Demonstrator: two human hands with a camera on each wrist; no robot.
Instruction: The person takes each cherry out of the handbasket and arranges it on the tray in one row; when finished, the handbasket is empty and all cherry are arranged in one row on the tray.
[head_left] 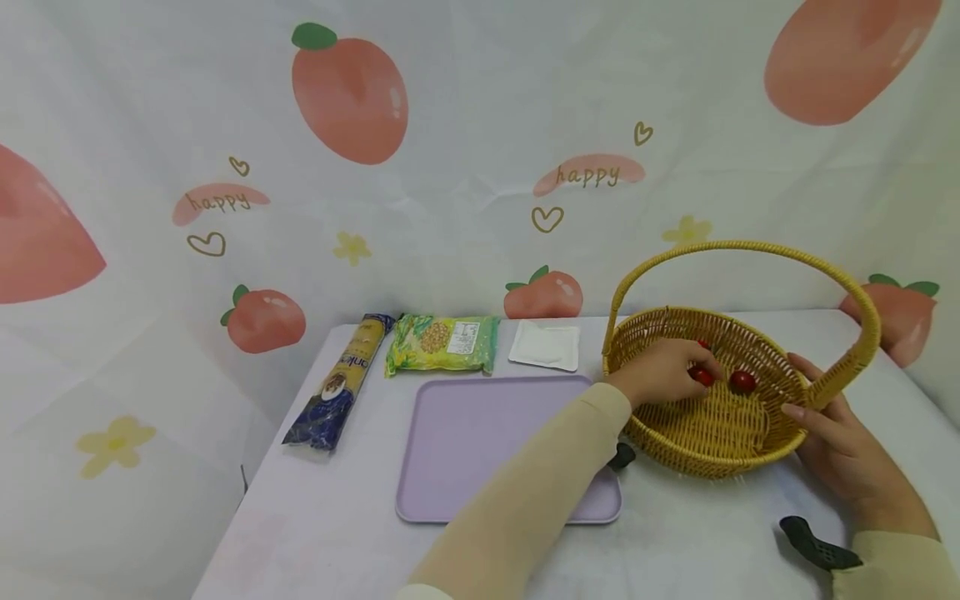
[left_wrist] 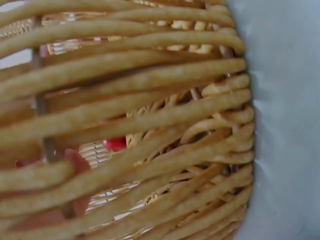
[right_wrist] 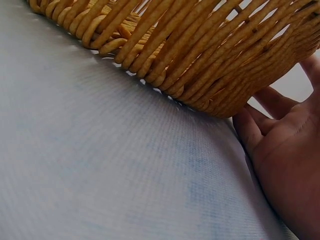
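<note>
A round wicker basket [head_left: 708,454] with a tall arched handle stands at the right of the table, several small shiny red fruits [head_left: 742,382] inside it. My left hand [head_left: 663,371] reaches over the near-left rim into the basket, its fingers curled about one red fruit [head_left: 701,377]. In the left wrist view the basket's weave covers most of that hand, and a red fruit [left_wrist: 115,144] shows through a gap. My right hand [head_left: 843,450] grips the basket's right side near the handle's foot, thumb over the rim. The right wrist view shows its fingers [right_wrist: 275,102] against the outer wall.
A lilac tray [head_left: 480,450] lies left of the basket, partly under my left sleeve. Behind it are a green-yellow food packet [head_left: 442,343] and a flat white packet [head_left: 545,345]. A long blue-and-gold packet [head_left: 341,383] lies at the left edge.
</note>
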